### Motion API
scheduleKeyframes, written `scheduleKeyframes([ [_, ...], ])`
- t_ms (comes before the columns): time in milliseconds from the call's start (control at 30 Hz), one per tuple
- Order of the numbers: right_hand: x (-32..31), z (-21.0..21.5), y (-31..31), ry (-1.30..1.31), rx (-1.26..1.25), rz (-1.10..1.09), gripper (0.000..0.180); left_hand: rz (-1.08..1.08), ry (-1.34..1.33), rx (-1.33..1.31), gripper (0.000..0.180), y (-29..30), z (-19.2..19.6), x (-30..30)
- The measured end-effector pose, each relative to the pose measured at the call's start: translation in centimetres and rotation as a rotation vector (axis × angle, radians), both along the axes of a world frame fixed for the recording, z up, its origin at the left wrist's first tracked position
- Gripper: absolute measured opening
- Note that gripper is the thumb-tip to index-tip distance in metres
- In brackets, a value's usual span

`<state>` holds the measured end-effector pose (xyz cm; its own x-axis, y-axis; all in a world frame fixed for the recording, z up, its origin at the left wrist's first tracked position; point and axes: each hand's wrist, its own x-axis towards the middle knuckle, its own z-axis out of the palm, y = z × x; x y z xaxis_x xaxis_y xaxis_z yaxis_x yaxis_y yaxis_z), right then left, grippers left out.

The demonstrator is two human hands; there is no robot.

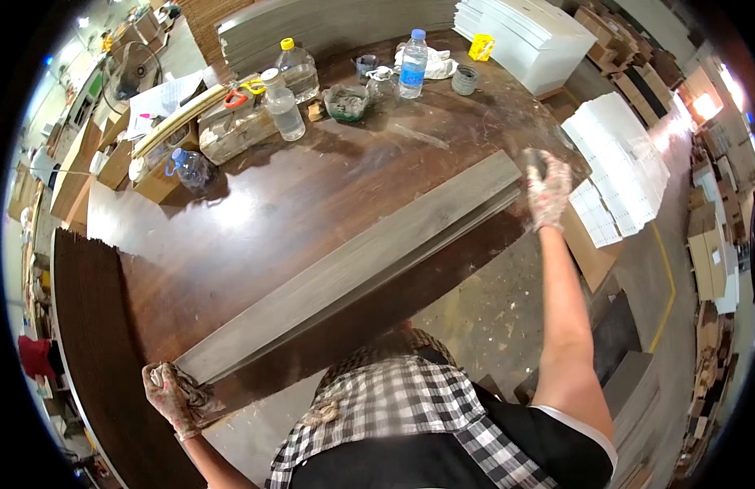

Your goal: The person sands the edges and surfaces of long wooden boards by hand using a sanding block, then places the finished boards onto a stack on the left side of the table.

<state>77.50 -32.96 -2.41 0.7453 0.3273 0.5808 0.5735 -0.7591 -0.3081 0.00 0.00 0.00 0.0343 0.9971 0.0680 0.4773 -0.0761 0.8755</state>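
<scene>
Long grey wood-grain planks (353,261) lie stacked slantwise across the near part of a brown worktable (312,179). At their lower-left end is my left hand (172,398), in a stained patterned glove. Its fingers are curled closed beside the plank end, against a dark greyish bunched patch that I cannot make out. My right hand (550,191), gloved the same way, is raised by the far right end of the planks, apparently just off it. Its fingers are bent and smeared by motion, with a dark patch at the fingertips, so its grip is unclear.
Along the table's back stand a blue-capped bottle (412,65), a yellow-capped jug (298,72), a white-capped bottle (283,106), a green bowl (346,103) and orange-handled scissors (243,91). White sheets (618,163) are piled at right; dark brown boards (96,326) stand at left.
</scene>
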Motion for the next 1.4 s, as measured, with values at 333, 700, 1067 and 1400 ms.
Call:
scheduleKeyframes([
  [333,-7.6,3.7,9.4,0.134,0.360,0.629,0.039,-0.634,0.972,-0.033,0.080,-9.2,7.9,28.1],
  [700,-14.8,5.3,12.3,0.481,0.584,0.850,0.039,-0.723,0.994,0.173,0.062,-7.5,6.4,21.0],
  [1067,-22.2,8.6,20.5,0.336,0.578,0.999,0.039,0.037,0.988,0.116,0.065,-10.1,17.7,1.3],
  [1400,-32.2,6.4,28.9,0.726,0.776,1.195,0.039,0.562,1.075,0.074,0.049,-1.5,26.1,-17.5],
])
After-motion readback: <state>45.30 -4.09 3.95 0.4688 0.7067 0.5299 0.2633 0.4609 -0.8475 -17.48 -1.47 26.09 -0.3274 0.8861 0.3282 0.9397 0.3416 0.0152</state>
